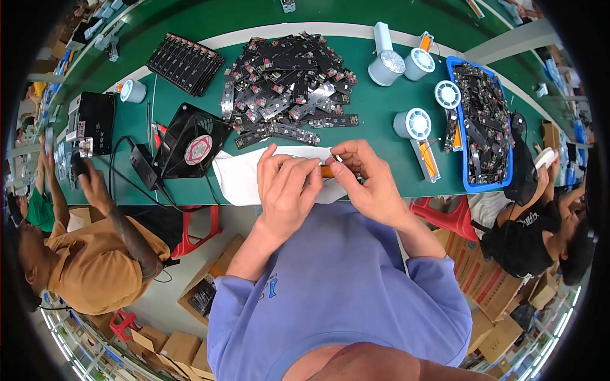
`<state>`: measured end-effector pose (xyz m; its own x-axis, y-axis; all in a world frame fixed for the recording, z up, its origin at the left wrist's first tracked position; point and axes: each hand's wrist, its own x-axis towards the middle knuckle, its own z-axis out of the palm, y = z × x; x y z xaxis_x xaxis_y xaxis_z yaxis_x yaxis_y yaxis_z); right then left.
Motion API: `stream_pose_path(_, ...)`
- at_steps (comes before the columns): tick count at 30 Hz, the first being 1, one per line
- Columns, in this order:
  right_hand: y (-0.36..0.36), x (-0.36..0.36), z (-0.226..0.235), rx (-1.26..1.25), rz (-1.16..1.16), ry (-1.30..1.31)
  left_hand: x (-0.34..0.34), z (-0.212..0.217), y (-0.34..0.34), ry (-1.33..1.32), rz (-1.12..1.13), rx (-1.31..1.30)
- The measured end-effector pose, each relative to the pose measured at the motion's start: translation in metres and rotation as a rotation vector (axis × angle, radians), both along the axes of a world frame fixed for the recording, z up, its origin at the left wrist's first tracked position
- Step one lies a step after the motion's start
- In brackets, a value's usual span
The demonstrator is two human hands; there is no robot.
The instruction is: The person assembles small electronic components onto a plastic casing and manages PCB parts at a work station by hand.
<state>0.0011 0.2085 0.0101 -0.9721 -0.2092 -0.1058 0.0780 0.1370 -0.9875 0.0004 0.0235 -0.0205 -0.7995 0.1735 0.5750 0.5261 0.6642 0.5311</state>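
We hold both hands together at the near edge of the green worktop (375,136), over a white cloth (238,178). Our left hand (287,187) curls its fingers down over a small orange piece (326,171), and our right hand (368,181) pinches the same piece from the other side between thumb and fingertips. Only a sliver of the orange piece shows between the hands, so we cannot tell its full shape.

Just beyond our hands lies a heap of black circuit strips (286,82). To the left of the cloth sits a black fan (190,147) with a black cable beside it. To the right stand white tape reels (413,122) and a blue tray (481,124) filled with more dark parts. A person in an orange shirt (89,263) sits at our left, well apart from our hands.
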Motion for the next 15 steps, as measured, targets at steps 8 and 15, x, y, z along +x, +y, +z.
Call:
stream_pose_path(8,-0.001,0.0,-0.007,-0.15,0.01,-0.116,0.0,0.005,0.0,-0.036,0.0,-0.008)
stream_pose_path(15,0.0,0.001,-0.011,-0.138,0.002,-0.175,0.0,0.002,0.0,-0.012,-0.01,-0.002)
